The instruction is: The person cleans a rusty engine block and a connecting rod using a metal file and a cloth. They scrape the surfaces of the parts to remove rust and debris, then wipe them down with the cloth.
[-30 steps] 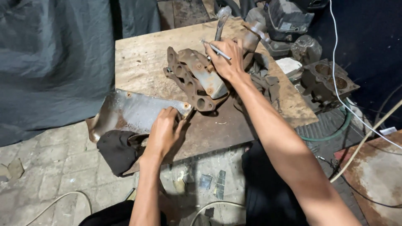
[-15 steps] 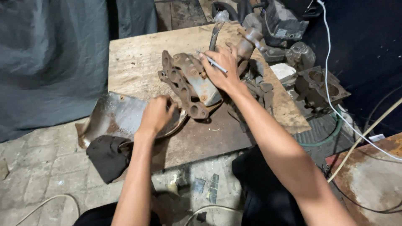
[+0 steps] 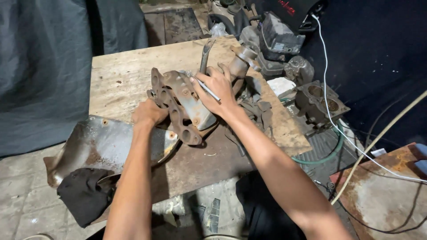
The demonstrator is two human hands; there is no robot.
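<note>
Right hand [image 3: 216,89] lies closed over the top of a rusty exhaust manifold [image 3: 180,104], a thin metal rod [image 3: 207,90] pinched between its fingers, while the left hand [image 3: 149,112] curls against the flange, its fingertips hidden. Its long axis runs from far-left to near-right on the wooden board [image 3: 120,75]. Bare board lies to the left; a curved metal shield [image 3: 98,142] overhangs the near edge.

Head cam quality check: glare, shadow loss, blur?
Head view: sharp overall, no evident motion blur on the left hand or right hand; mild sheen on the bent metal sheet; right background nearly black, detail lost; rusty manifold evenly lit.
</note>
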